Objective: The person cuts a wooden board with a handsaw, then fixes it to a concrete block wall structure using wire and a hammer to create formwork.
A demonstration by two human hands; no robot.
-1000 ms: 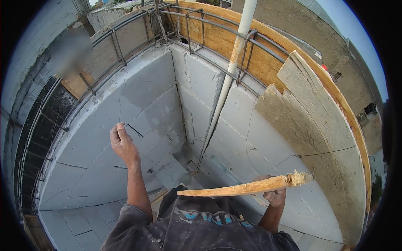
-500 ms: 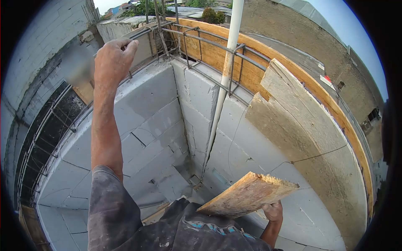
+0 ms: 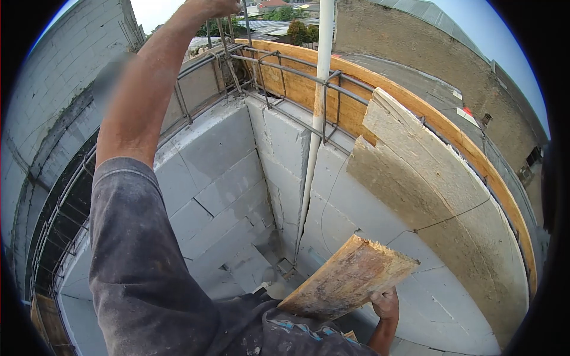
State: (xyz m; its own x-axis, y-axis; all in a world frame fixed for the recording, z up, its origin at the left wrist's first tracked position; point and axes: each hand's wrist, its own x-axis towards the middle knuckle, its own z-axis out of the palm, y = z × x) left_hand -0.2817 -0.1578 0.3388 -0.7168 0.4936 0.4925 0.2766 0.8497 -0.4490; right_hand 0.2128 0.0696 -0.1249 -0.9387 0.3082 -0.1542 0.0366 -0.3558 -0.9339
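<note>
Wooden board (image 3: 347, 279) in right hand (image 3: 385, 304), long axis slanting up-right, splintered end outward.

Block walls (image 3: 219, 154) met in corner ahead, vertical pipe (image 3: 314, 118) standing in it. Rebar cage (image 3: 279, 65) ran along wall tops. Formwork board (image 3: 309, 89) behind cage on right. Large panel (image 3: 439, 196) leaned on right wall. Plank (image 3: 347, 279) low, in front of right wall, right hand (image 3: 386, 304) under its right end. Left hand (image 3: 208, 7) raised at rebar, top left.
</note>
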